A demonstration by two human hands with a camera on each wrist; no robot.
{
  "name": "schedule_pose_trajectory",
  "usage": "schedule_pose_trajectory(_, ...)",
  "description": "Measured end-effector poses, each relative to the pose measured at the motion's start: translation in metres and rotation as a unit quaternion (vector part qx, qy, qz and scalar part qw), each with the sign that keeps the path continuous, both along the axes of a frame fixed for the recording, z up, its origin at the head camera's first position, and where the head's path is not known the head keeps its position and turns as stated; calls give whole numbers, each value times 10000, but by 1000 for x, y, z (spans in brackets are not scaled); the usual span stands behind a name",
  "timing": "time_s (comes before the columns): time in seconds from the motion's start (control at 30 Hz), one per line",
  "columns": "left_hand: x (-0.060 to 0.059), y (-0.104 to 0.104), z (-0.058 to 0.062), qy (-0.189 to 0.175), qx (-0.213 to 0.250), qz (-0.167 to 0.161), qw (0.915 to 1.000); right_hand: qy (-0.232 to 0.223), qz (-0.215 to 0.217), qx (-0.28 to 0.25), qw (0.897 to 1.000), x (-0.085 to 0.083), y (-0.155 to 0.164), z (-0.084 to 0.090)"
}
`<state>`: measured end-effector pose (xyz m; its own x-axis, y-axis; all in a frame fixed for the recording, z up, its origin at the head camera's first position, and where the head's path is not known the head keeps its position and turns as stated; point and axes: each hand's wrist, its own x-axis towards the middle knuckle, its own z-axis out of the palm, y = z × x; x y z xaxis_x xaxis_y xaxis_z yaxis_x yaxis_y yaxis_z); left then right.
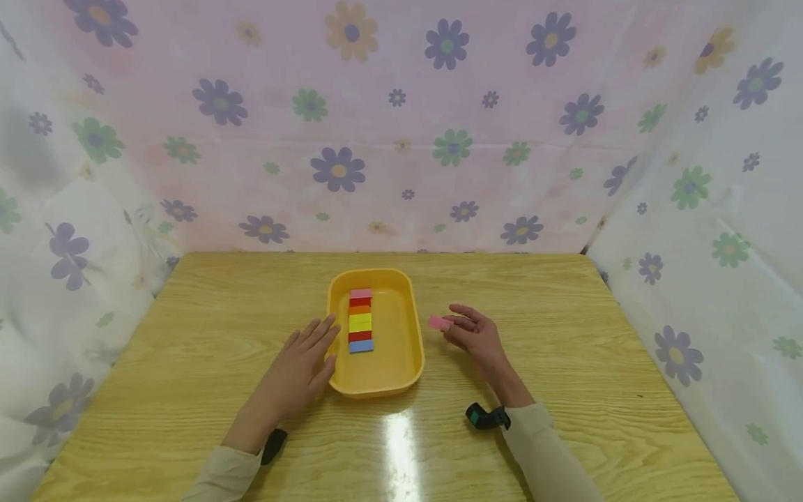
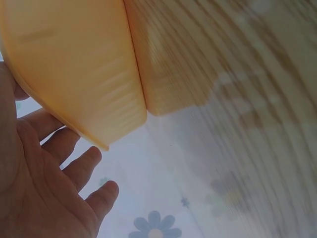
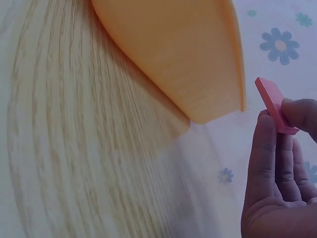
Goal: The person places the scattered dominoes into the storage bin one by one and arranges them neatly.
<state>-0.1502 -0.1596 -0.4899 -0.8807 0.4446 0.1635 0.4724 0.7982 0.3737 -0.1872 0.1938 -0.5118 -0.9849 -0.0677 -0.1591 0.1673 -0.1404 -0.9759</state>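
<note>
My right hand (image 1: 478,337) hovers just right of the yellow tray (image 1: 401,362), its grip closed in a pinch on a small pink block (image 1: 439,323), thumb above and fingertips (image 3: 270,130) below. The right wrist view shows the pink block (image 3: 275,104) standing out edge-on from that pinch, clear of the tray wall (image 3: 188,64) and clear of the bench (image 1: 564,307). The palm faces up and inward, the wrist lies low over the wood, and the forearm runs back toward me in a beige sleeve (image 1: 546,453) with a dark wrist strap (image 1: 488,417).

I read this as the carrying step: a piece in hand, not yet set down. The next move, as I judge it, calls for lifting over the tray rim and bringing the block flat and square to the row of coloured blocks (image 1: 360,321) that lies in the left part of the tray, pink at the far end, blue at the near end. The open room is at the near end, beside the blue one.

My left hand (image 1: 300,373) rests on the bench at the tray's left side, its grip open, fingers straight and spread, tips touching or nearly touching the rim. The left wrist view shows those fingers (image 2: 81,166) under the tray's outer wall (image 2: 79,64), holding nothing. I take it as a steadying hand.
</note>
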Motion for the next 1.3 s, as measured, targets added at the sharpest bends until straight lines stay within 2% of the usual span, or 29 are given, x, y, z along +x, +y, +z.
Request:
schedule_pose_trajectory(0.23,1,1,3,53,46,-17,10000,267,96,-118,9995,10,-9,9)
schedule_pose_trajectory(0.63,1,1,0,33,48,1,10000,691,437,-245,9964,21,-29,34)
schedule_pose_trajectory(0.83,1,1,0,5,13,8,10000,620,717,-207,9953,24,-45,39)
schedule_pose_trajectory(1.3,-2,1,2,78,-31,-3,10000,505,997,123,9937,23,-83,45)
